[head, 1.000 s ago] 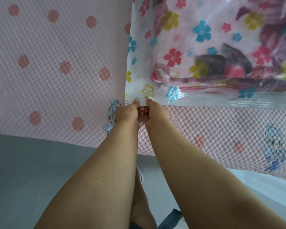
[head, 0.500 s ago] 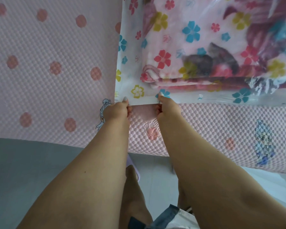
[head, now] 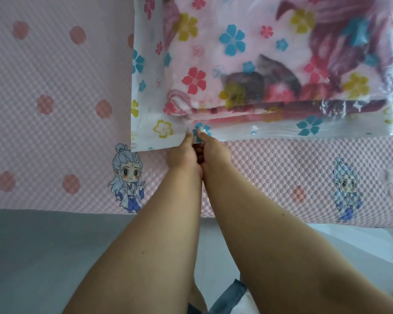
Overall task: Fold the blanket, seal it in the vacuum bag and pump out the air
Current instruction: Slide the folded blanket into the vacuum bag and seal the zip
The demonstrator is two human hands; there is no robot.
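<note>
A clear vacuum bag (head: 150, 91) printed with coloured flowers lies on a pink mattress. Inside it sits the folded pink and dark red blanket (head: 270, 71), its folded edges facing me. My left hand (head: 183, 152) and my right hand (head: 211, 149) are side by side at the bag's near edge. Both pinch the sealing strip, thumbs on top and fingers underneath, a little right of the bag's near left corner.
The pink dimpled mattress cover (head: 55, 109) carries round spots and cartoon figures (head: 128, 180). Its front side drops to a grey floor (head: 32, 257). The bag runs out of view at the top and right. My legs show at the bottom.
Half a second ago my hands were apart along the bag's edge. Now they are pressed together again, slightly further right along the seal than one second ago.
</note>
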